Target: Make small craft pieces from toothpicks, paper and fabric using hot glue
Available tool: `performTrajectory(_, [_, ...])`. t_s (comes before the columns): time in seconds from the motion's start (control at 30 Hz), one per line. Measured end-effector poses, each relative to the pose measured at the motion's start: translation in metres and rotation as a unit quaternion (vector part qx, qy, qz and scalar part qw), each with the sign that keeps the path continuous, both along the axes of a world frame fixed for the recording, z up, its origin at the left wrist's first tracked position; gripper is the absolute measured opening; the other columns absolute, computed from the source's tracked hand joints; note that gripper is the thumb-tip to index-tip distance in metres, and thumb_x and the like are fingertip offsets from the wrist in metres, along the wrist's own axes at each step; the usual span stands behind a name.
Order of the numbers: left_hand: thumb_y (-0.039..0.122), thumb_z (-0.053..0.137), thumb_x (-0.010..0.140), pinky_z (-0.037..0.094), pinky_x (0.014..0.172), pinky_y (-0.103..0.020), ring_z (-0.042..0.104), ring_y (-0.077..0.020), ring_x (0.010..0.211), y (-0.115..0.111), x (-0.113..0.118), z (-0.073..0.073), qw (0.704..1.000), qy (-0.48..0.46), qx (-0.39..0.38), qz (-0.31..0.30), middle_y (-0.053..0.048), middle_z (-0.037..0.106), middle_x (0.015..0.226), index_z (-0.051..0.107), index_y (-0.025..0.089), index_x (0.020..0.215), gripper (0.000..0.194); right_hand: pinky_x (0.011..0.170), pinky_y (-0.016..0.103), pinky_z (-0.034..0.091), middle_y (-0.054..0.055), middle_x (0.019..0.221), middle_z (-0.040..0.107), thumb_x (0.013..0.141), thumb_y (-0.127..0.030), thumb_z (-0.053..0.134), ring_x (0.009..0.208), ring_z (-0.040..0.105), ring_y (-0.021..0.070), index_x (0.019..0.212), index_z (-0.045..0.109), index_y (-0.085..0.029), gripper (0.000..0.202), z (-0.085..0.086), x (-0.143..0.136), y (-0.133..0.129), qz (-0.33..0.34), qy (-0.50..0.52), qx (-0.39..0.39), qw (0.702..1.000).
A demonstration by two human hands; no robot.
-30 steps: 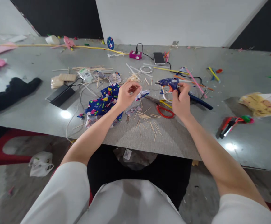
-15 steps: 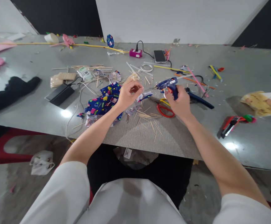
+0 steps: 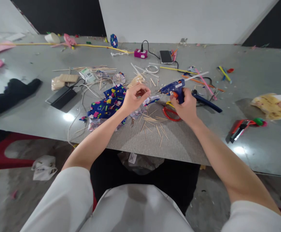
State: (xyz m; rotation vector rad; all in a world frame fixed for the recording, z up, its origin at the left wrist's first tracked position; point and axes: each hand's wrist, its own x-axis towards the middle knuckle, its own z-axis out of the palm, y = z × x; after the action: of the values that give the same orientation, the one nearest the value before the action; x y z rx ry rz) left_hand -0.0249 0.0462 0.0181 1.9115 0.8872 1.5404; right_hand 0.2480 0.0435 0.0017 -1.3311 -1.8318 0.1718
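My right hand (image 3: 187, 103) is wrapped round the handle of a blue glue gun (image 3: 171, 87), its nozzle pointing left; a clear glue stick (image 3: 196, 76) sticks out of its back. Thumb and fingertips of my left hand (image 3: 136, 96) are pinched together just left of the nozzle; what lies between them is too small to make out. Right below the nozzle is a piece of folded patterned material (image 3: 151, 100). Dark blue printed fabric (image 3: 106, 109) lies under and beside my left forearm. Red-handled scissors (image 3: 171, 114) rest below the glue gun, near several loose toothpicks (image 3: 153, 119).
A phone (image 3: 166, 57) and a purple power socket (image 3: 140, 53) are at the back. A black adapter (image 3: 61, 97) with a white cable lies left. Dark blue pliers-like handles (image 3: 208, 102), a box cutter (image 3: 238, 131) and a yellow printed bag (image 3: 272, 105) lie right.
The glue gun has tilted and shifted slightly left, its nozzle lower and closer to my left fingertips. My left hand has barely moved.
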Motion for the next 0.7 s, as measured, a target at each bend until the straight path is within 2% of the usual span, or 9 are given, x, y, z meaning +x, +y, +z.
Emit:
performTrajectory(0.3, [0.035, 0.071, 0.097, 0.052, 0.064, -0.023, 0.062, -0.0088, 0.072, 0.0012, 0.0019, -0.0031, 1.0, -0.015, -0.009, -0.015, -0.003, 0.065, 0.09, 0.068, 0.02, 0.092, 0.016, 0.071, 0.044, 0.058, 0.003, 0.084, 0.069, 0.095, -0.068, 0.06, 0.069, 0.064, 0.0229, 0.12, 0.06, -0.025, 0.049, 0.0015, -0.0023, -0.0026, 0.013, 0.015, -0.009, 1.0])
performTrajectory(0.7, [0.037, 0.07, 0.099, 0.052, 0.064, -0.023, 0.064, -0.0089, 0.072, -0.0002, 0.0028, -0.0013, 1.0, -0.008, -0.007, -0.016, -0.002, 0.066, 0.088, 0.067, 0.02, 0.092, 0.018, 0.078, 0.051, 0.061, 0.008, 0.094, 0.074, 0.097, -0.068, 0.058, 0.076, 0.069, 0.027, 0.124, 0.06, -0.025, 0.05, 0.0001, -0.0015, -0.0022, 0.029, 0.016, -0.016, 0.999])
